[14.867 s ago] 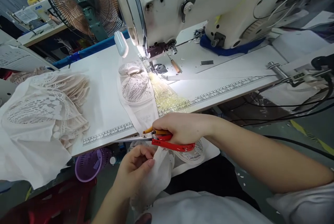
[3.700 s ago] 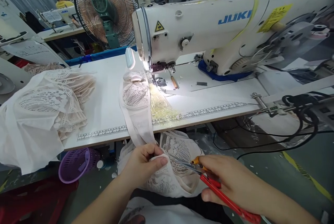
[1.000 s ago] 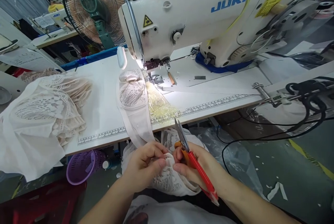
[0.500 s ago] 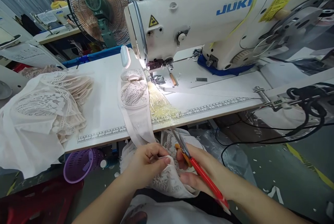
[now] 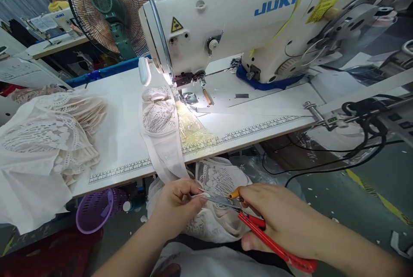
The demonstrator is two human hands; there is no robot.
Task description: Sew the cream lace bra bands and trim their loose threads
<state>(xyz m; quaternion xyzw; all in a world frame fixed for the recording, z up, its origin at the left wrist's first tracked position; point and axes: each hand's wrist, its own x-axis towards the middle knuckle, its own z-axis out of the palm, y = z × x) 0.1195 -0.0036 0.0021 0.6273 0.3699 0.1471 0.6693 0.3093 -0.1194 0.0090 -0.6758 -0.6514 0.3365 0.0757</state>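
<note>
My left hand (image 5: 174, 206) pinches the edge of a pale lace bra (image 5: 222, 178) between thumb and forefinger, below the table's front edge. In my right hand (image 5: 280, 214) are red-handled scissors (image 5: 264, 236), their blades pointing left to the fabric edge at my left fingertips. An orange piece (image 5: 234, 193) sticks out by my right forefinger; whether it belongs to the scissors I cannot tell. More of the bra work, a lace cup with a plain band (image 5: 161, 118), lies on the table beside the needle and hangs over the edge toward my left hand.
The white sewing machine (image 5: 222, 23) stands over the table (image 5: 119, 139). A stack of lace pieces (image 5: 41, 139) lies at left, a fan (image 5: 109, 10) behind. Yellowish clear film (image 5: 193, 128) lies near the needle. A purple basket (image 5: 97, 210) stands below, and black cables (image 5: 322, 169) hang at right.
The scissors have swung from pointing up and away to lying leftward, their tips now at the fabric by my left fingers. My right hand has shifted right. The whole view has moved slightly.
</note>
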